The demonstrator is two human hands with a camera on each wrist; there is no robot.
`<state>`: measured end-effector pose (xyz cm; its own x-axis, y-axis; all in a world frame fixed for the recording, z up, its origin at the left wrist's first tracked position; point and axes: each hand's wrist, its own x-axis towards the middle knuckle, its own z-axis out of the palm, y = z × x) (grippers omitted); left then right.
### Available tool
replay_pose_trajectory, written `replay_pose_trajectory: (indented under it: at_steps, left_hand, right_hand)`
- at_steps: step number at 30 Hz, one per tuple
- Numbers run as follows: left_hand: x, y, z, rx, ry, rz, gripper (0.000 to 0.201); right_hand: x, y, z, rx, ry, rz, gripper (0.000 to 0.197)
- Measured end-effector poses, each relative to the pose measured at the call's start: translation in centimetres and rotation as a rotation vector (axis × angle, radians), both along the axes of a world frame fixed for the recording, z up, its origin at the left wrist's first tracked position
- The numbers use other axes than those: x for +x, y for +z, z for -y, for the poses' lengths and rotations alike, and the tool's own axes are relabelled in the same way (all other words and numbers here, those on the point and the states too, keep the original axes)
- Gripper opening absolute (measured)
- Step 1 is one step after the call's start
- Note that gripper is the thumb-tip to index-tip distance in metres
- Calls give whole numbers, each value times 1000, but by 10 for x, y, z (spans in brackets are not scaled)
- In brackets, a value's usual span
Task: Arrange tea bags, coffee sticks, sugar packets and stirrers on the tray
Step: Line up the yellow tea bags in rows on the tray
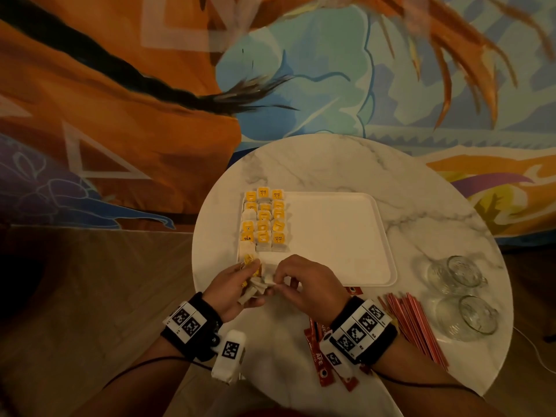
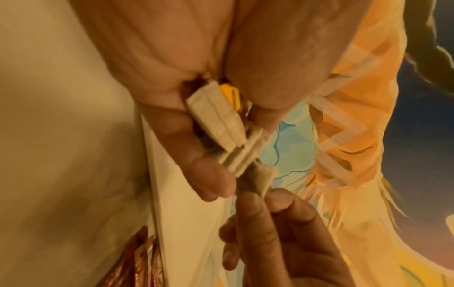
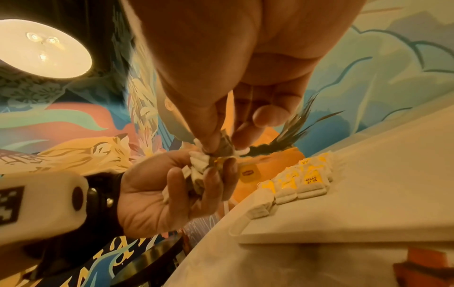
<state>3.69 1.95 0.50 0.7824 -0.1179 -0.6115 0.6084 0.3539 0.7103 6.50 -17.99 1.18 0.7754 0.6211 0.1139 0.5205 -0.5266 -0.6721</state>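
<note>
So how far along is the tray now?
Done: three columns of tea bags fill the left side of the tray. In hand: the left hand holds a bundle of tea bags while the right hand pinches one. Left: coffee sticks and stirrers lie on the table; no sugar packets visible.

One white tray (image 1: pixel 337 236) carries three columns of tea bags (image 1: pixel 264 219), roughly seventeen in all, beside two glass mugs (image 1: pixel 460 296), a loose pile of red stirrers (image 1: pixel 412 323) too blurred to count and several partly hidden red coffee sticks (image 1: pixel 316 347).
</note>
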Motion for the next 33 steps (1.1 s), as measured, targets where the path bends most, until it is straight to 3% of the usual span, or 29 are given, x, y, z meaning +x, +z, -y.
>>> replay_pose_trajectory:
  at_steps: [4,9,13,15,21,33]
  left_hand:
    - [1,-3,-2,9,30,56,16]
    - [1,-4,-3,82,9,171,20]
    - [0,-1,-9,196,-53,262,36]
    - [0,2,-11,256,-90,309,34]
    - [2,10,-13,351,-151,404,26]
    - [6,9,-12,429,-80,400,23]
  right_hand:
    - [-2,-3,1,-18,34,27,5]
    - [-2,-4,1,-11,50,-5,10]
    - [2,0,0,114,-90,-189,25]
    - [7,-3,0,118,-193,-290,24]
    - [12,-9,-3,205,-160,-525,30]
    - [13,-9,-10,323,-183,-457,7]
